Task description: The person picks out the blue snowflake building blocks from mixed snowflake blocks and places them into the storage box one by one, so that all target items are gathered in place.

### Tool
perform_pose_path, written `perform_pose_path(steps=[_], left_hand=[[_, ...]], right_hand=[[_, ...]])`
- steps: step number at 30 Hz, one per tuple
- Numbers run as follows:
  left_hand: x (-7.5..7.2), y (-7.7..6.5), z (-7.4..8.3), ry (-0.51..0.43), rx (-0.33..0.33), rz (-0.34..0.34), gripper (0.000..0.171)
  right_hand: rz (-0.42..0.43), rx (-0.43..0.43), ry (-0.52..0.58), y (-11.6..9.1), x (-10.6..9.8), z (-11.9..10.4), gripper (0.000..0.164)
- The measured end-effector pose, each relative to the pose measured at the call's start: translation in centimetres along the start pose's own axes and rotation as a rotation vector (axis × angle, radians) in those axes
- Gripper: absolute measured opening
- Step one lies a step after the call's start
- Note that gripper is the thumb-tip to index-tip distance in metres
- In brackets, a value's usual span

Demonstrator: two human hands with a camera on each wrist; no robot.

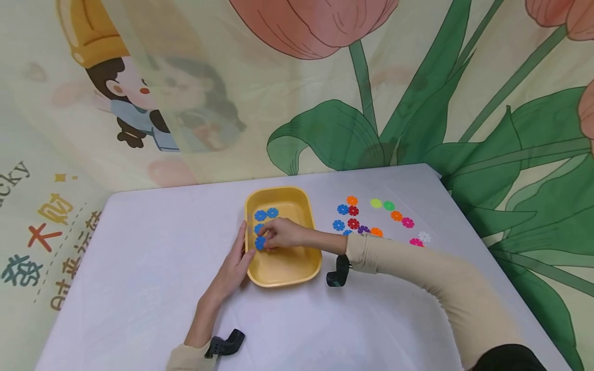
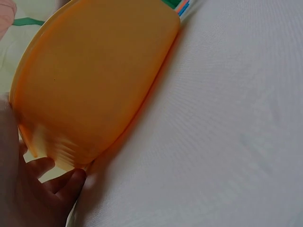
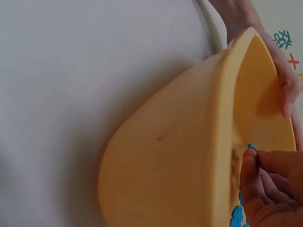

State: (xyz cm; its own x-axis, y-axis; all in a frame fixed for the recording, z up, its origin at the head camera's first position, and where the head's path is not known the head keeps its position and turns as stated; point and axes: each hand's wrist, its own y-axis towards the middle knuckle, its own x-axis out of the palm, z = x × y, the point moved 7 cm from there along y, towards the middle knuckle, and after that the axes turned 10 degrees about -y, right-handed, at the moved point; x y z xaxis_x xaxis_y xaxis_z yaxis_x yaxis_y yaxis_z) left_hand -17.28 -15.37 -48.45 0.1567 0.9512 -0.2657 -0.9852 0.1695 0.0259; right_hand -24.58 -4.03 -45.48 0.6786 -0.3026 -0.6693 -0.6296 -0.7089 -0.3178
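Observation:
A yellow plastic tray point(image 1: 283, 268) sits on the table. My left hand point(image 1: 232, 270) grips its left side, thumb over the rim and fingers along the outside; the left wrist view shows those fingers against the tray's outer wall point(image 2: 94, 80). Inside the tray, toward its left side, my right hand point(image 1: 285, 233) pinches a blue snowflake disc point(image 3: 252, 147) between thumb and index finger. Other blue notched discs point(image 1: 272, 212) lie just beyond that hand, at the tray's far left. In the right wrist view, blue discs point(image 3: 236, 216) show below the pinched one, partly hidden by the rim.
Right of the tray, several loose discs are scattered: orange point(image 1: 352, 200), red point(image 1: 353, 223), blue point(image 1: 338, 225), green point(image 1: 389, 205), pink point(image 1: 408, 222) and white point(image 1: 424, 237). The right forearm sleeve point(image 1: 394, 257) passes close by them. A printed wall cloth point(image 1: 209, 165) hangs behind the white-covered table.

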Motion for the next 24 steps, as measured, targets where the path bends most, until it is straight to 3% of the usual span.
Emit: perform_pose_path(steps=[15,24], left_hand=[[0.1,-0.1,0.4,-0.036,0.005,-0.009,0.067],[0.0,0.0,0.2,-0.028,0.012,-0.001,0.067]], right_hand=[[0.001,0.041,-0.03,1.3,0.1,0.0,0.031],[0.004,-0.052,-0.292,1.8,-0.3,-1.0,0.033]])
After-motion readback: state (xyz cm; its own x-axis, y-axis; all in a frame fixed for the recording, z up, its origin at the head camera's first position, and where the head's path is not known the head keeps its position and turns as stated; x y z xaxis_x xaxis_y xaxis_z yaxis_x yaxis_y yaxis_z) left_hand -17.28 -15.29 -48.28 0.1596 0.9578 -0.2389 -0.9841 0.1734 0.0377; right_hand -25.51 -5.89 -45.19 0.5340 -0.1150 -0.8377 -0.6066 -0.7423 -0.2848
